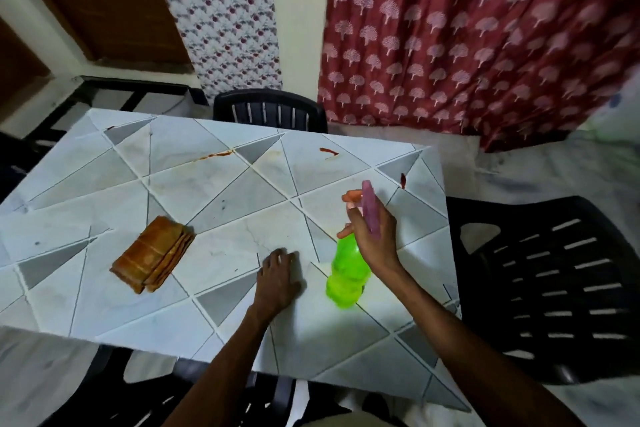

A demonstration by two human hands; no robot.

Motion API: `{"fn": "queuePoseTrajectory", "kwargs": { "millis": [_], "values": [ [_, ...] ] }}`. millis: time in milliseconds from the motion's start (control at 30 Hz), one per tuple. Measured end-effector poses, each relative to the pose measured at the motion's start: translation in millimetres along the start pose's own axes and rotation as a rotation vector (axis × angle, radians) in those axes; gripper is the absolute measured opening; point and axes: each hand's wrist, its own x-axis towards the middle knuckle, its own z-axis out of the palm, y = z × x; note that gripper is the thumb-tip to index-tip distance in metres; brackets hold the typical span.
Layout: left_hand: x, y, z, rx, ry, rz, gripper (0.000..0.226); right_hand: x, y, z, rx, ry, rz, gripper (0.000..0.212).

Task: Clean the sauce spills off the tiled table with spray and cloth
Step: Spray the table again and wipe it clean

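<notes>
My right hand grips a green spray bottle by its neck, fingers curled round the pink trigger head, held above the tiled table with the nozzle facing the far side. My left hand rests on the tabletop just left of the bottle, its fingers slightly bent. A folded brown cloth lies on the table to the left, apart from both hands. Red sauce streaks mark the far part of the table: one at centre-left, one at centre-right, one near the right edge.
A black plastic chair stands at the table's right side, and another at the far edge. A red patterned curtain hangs behind. A small sauce spot sits at the far left corner.
</notes>
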Motion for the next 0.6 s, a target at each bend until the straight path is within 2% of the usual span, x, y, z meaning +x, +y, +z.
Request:
{"fn": "queuePoseTrajectory", "kwargs": {
  "millis": [67, 200, 267, 433, 500, 600],
  "values": [
    [23, 3, 4, -0.019, 0.014, 0.060, 0.087, 15, 0, -13, 0.045, 0.080, 0.103, 0.041],
    [69, 34, 3, -0.017, 0.023, 0.192, 0.083, 45, 0, -50, 0.117, 0.236, 0.293, 0.022],
    [88, 50, 4, 0.030, 0.006, 0.220, 0.085, 58, 11, -69, 0.129, 0.280, 0.395, 0.020],
    [121, 82, 9, 0.077, -0.082, 0.161, 0.094, 87, 46, -114, 0.136, 0.255, 0.606, 0.042],
    [125, 91, 8, 0.114, -0.134, 0.135, 0.095, 96, 58, -129, 0.167, 0.263, 0.673, 0.042],
    [131, 100, 13, 0.105, -0.127, 0.097, 0.098, 113, 80, -147, 0.249, 0.288, 0.734, 0.033]
  ]
}}
